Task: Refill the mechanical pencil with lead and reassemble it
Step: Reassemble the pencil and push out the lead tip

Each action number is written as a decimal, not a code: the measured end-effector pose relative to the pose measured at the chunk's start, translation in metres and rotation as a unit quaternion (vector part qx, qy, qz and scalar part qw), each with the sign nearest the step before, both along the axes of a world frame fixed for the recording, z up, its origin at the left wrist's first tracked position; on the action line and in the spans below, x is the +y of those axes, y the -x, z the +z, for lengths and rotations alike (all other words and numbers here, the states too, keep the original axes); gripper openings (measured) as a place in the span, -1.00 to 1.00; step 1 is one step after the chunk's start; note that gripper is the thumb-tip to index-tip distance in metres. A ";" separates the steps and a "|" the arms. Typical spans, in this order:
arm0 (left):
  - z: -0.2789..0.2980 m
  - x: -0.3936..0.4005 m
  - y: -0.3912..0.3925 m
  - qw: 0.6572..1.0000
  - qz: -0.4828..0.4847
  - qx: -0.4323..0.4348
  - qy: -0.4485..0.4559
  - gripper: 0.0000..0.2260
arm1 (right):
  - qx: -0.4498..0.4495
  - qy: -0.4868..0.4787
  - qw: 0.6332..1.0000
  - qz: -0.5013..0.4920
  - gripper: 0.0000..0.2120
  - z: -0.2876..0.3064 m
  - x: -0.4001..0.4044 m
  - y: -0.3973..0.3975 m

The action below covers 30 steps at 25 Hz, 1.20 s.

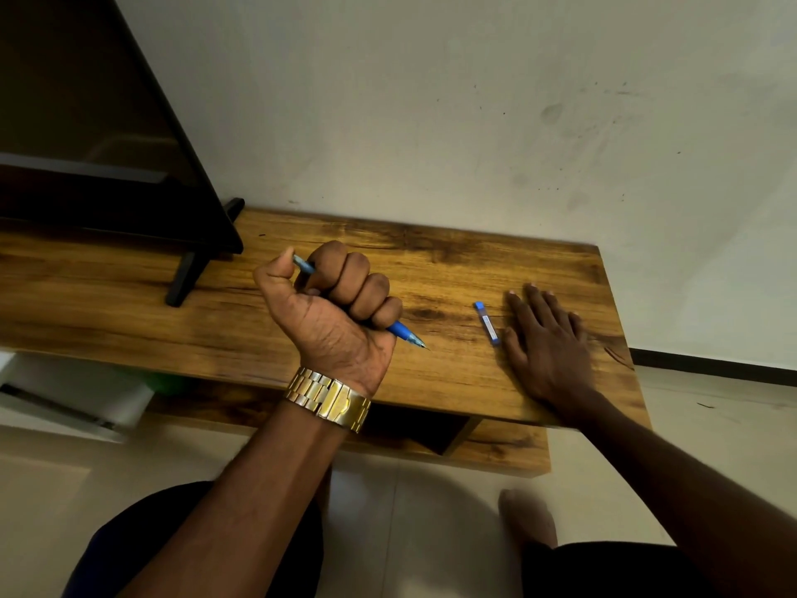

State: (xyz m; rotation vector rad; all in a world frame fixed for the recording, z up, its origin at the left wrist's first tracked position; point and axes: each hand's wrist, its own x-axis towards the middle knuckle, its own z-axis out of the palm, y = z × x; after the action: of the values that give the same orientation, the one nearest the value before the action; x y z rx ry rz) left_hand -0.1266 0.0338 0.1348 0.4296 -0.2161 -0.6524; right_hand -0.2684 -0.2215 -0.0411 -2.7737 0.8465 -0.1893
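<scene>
Wooden table (431, 252) shows grained, semi-gloss brown finish; mechanical pencil (403, 331) of glossy blue plastic with clear tip; lead case (487, 322) translucent plastic, blue-capped; wristwatch band (328, 399) polished two-tone metal; far wall (474, 123) matt, scuffed.

The lead case (487, 322) lies on the desk (431, 261), toward its right end. Just right of the lead case, the right hand (547, 338) rests flat on the desk. Left of the lead case, the left hand (332, 304) holds the mechanical pencil (403, 332), tip toward the case. Far left of the lead case stands a monitor (108, 144).
</scene>
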 end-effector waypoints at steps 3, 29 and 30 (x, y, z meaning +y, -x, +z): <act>0.000 0.000 0.001 1.000 -0.002 0.001 0.001 -0.63 | -0.004 -0.001 1.000 0.001 -0.33 -0.001 -0.001 0.000; -0.005 0.003 -0.006 1.000 -0.010 0.009 0.016 -0.67 | -0.105 -0.087 0.990 -0.044 -0.53 0.060 0.012 -0.004; -0.004 0.004 -0.007 1.000 -0.012 0.017 0.022 -0.67 | -0.187 -0.101 0.974 -0.073 -0.64 0.082 0.017 -0.004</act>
State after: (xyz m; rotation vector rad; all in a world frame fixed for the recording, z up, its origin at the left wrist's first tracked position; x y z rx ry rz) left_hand -0.1193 0.0375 0.1304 0.3731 -0.2029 -0.6766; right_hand -0.2645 -0.2045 0.0413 -2.3798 0.9088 -0.5939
